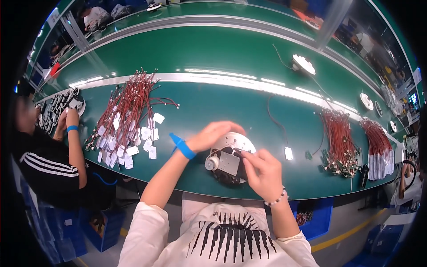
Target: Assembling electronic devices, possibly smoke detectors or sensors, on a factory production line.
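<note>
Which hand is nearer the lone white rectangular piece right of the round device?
Right. The right hand, at the round device's right side, is left of the white rectangular piece, apart from it; the left hand is farther left, by the device's far rim.

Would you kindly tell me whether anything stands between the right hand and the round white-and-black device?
Nothing visible does: the right hand has its fingertips at the right side of the round white-and-black device. The left hand is at its upper left, out of the way.

L hand (211, 136) arched, R fingers (254, 163) bent
</note>
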